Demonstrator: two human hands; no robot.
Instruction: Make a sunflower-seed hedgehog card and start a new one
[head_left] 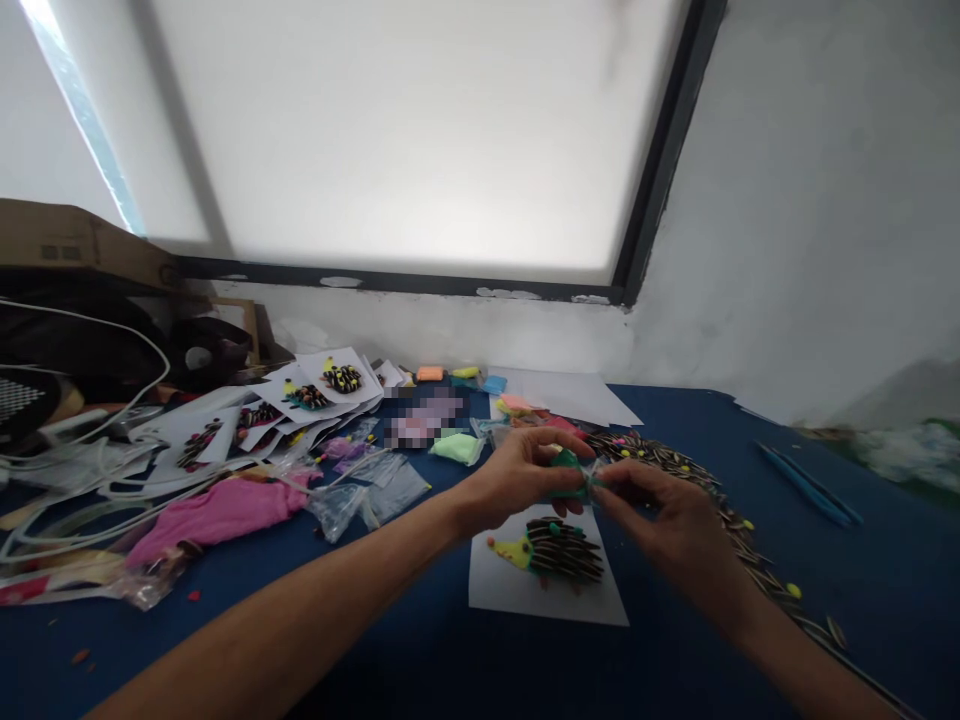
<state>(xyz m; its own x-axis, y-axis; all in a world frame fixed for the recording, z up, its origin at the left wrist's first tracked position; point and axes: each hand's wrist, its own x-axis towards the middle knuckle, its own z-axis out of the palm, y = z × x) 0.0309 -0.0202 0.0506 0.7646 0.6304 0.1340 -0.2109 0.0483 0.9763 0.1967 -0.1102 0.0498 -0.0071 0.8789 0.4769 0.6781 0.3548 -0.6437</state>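
Up close, seeing a yellow-faced, seed-backed hedgehog (562,550) on white paper (506,590), flat on the blue table (420,665). Over its far edge, gripping a green lump (568,472) in the left hand (525,468), pinching clear plastic (592,480) beside it with the right hand (664,500), hardly a gap between. Farther off, spotting striped seeds (652,453), a light-green packet (456,447), finally an orange packet (430,373) near the wall (525,325).

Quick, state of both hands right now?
Left hand: closed, holding the green clay packet.
Right hand: closed, fingertips pinching the clear plastic of that green clay packet.
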